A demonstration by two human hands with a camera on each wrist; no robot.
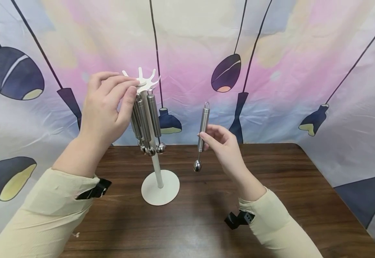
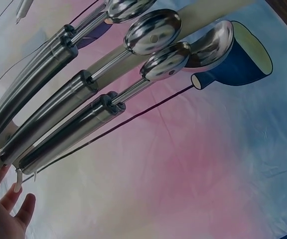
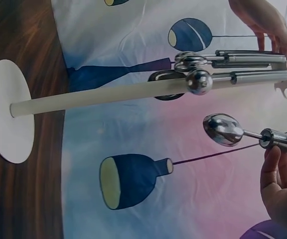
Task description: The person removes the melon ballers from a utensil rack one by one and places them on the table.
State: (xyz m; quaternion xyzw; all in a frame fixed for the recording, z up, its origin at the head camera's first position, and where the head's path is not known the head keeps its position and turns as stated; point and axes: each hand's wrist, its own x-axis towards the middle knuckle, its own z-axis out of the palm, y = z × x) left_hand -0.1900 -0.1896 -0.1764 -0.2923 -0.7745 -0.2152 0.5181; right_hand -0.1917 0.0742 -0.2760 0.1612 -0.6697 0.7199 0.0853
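A white hanging stand point(image 1: 160, 191) holds several steel melon ballers point(image 1: 144, 120) by their end loops on its top hooks point(image 1: 147, 79). My left hand point(image 1: 108, 102) is at the top of the stand, fingertips on the hook disc and thumb just below, gripping its near left side. In the left wrist view, those fingers point(image 2: 14, 206) show beside the hooks, below the hanging handles. To the right of the stand, my right hand point(image 1: 221, 143) pinches another melon baller point(image 1: 203, 129) by its handle, loop up and oval scoop point(image 3: 223, 129) down.
The stand's round base rests on a dark brown wooden table point(image 1: 200, 215). Behind the table hangs a pastel cloth point(image 1: 187, 43) printed with dark lamps. A black strap point(image 1: 94, 189) circles my left wrist, and a black wrist mount point(image 1: 239, 219) is at my right.
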